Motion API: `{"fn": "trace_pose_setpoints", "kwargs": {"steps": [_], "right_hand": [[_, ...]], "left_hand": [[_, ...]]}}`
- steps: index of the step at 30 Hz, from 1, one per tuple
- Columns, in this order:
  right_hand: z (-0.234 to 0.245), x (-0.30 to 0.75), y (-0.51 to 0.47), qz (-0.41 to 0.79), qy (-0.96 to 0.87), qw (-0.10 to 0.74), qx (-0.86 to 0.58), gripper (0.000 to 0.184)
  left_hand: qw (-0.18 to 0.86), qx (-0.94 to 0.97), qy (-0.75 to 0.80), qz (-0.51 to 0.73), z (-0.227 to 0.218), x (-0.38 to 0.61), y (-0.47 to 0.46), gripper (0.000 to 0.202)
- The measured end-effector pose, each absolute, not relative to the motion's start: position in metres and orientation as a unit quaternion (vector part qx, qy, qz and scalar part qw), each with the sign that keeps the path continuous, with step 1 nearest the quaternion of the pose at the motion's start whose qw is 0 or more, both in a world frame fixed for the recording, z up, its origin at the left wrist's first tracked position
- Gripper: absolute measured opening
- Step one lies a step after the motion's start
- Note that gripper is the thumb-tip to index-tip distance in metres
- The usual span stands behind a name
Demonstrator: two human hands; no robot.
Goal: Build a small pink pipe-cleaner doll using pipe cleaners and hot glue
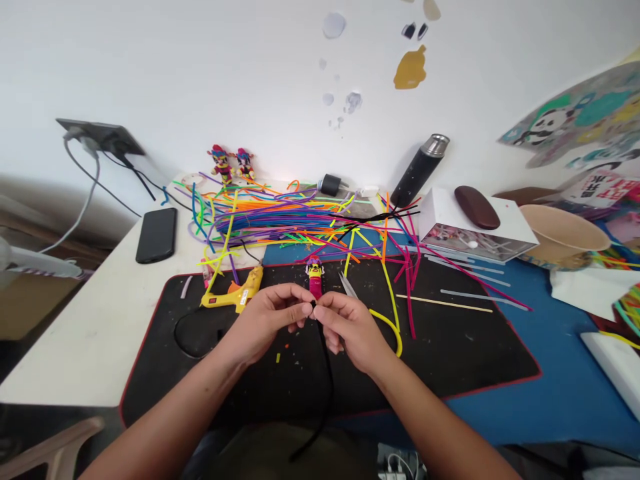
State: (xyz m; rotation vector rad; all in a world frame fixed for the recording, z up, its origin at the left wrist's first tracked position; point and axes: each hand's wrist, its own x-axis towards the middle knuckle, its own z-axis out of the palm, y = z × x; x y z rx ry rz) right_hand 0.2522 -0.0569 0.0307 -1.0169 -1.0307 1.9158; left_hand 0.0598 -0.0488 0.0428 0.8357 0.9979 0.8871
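Over the black mat (450, 347), my left hand (275, 317) and my right hand (347, 327) meet fingertip to fingertip. Both pinch one end of a black pipe cleaner (327, 373), whose long tail hangs toward my lap. Just beyond the fingers lies a small doll (315, 270) with a yellow face and a magenta body, its lower part hidden by my hands. Beside my left hand rests a yellow hot glue gun (233, 293). Scissors (347, 285) with their blades showing lie by my right hand, near a bent yellow pipe cleaner (393, 323).
A heap of coloured pipe cleaners (280, 217) spreads along the back. Two finished dolls (223, 165) stand by the wall. At left lies a phone (157, 235). A black flask (419, 172), a white box (480, 233) and a thin wooden stick (445, 303) are at right.
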Motion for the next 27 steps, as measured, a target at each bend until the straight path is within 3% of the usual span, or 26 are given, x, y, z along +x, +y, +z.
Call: {"fn": "trace_pose_setpoints", "kwargs": {"steps": [27], "right_hand": [[0.0316, 0.2518, -0.0575, 0.757, -0.368, 0.360, -0.402, 0.041]], "left_hand": [[0.689, 0.383, 0.477, 0.389, 0.0451, 0.0596, -0.0469, 0.040]]}}
